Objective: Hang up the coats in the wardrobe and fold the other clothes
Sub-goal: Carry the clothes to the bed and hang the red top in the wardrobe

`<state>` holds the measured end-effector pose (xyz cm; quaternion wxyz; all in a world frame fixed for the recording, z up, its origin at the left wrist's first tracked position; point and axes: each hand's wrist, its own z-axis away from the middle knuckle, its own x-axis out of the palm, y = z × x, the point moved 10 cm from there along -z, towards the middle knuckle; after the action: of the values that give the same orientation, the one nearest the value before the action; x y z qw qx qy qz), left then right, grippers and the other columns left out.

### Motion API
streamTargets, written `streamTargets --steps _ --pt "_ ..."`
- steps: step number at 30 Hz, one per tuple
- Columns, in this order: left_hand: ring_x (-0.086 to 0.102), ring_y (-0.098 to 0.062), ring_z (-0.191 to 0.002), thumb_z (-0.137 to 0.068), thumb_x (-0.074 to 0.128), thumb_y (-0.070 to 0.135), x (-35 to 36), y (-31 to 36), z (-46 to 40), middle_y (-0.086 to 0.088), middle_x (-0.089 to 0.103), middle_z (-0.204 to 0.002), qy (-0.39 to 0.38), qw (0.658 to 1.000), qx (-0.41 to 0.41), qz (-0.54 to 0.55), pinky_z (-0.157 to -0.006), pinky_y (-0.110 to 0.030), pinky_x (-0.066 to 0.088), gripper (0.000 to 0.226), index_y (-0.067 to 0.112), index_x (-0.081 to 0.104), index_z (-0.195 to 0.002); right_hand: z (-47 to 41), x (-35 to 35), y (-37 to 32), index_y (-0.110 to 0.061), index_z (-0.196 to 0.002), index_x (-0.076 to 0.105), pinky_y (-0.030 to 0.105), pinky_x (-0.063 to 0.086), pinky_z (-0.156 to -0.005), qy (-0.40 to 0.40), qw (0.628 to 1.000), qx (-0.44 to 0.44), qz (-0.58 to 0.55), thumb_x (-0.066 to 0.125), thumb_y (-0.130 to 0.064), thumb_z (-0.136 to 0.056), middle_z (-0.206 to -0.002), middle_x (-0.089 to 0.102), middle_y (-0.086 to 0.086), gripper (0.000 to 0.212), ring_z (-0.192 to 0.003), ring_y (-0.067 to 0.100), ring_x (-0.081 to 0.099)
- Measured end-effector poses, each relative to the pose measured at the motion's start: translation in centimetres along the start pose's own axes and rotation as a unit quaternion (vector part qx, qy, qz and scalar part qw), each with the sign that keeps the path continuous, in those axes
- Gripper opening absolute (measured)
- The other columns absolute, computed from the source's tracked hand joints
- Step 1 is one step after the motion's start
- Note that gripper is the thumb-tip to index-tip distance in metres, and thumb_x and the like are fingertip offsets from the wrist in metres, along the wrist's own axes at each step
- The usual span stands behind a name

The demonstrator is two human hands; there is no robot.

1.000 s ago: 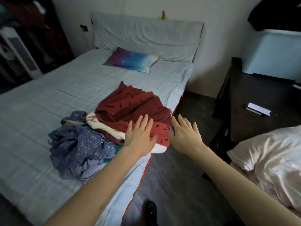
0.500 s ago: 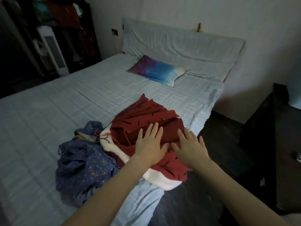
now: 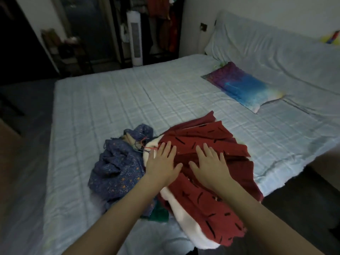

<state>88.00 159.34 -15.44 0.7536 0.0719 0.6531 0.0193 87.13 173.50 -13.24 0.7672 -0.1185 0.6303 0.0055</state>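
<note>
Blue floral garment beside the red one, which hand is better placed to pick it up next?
Probably left. The left hand lies flat at the red garment's edge beside the blue garment; the right hand rests farther away.

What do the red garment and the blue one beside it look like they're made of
Red garment: seemingly a thick, matte felt-like or fleece cloth, with a fluffy white lining showing at its edges. Blue garment: apparently thin woven cotton with a small floral print, crumpled into fine creases.

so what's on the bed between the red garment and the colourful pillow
Nothing: in the head view only bare pale sheet separates the red garment from the colourful pillow.
</note>
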Motion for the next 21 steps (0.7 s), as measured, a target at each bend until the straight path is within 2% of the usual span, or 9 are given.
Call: streamTargets --steps 6,13,21 --pt "-0.009 -0.020 -0.150 -0.099 0.024 0.057 1.6 -2.8 -2.9 -0.002 -0.008 -0.164 -0.040 0.995 -0.093 0.006 -0.120 -0.050 0.000 0.072 0.020 0.001 -0.156 -6.7 0.1 -1.1 -0.019 -0.154 0.013 0.050 0.009 -0.119 -0.023 0.995 -0.095 0.019 0.035 -0.051 -0.098 -0.162 0.004 0.010 0.068 -0.149 0.026 0.008" --pt "-0.013 -0.019 -0.149 -0.100 0.024 0.056 2.8 -4.6 -4.3 -0.002 -0.015 -0.163 -0.050 0.978 -0.201 0.039 -0.119 -0.051 -0.001 0.071 0.022 0.000 -0.156 -11.9 3.3 -3.1 -0.018 -0.155 0.011 0.050 0.009 -0.118 -0.075 0.977 -0.197 0.020 0.039 -0.050 -0.096 -0.162 0.002 0.011 0.072 -0.149 0.027 0.007" --pt "-0.008 -0.018 -0.150 -0.100 0.027 0.054 6.6 -6.1 -2.7 -0.001 -0.008 -0.164 -0.096 0.954 -0.280 0.046 -0.120 -0.050 0.002 0.071 0.022 0.000 -0.156 -14.8 8.1 -5.3 -0.017 -0.155 0.008 0.050 0.010 -0.118 -0.139 0.952 -0.271 0.039 0.040 -0.049 -0.096 -0.162 -0.001 0.012 0.074 -0.148 0.029 0.007"
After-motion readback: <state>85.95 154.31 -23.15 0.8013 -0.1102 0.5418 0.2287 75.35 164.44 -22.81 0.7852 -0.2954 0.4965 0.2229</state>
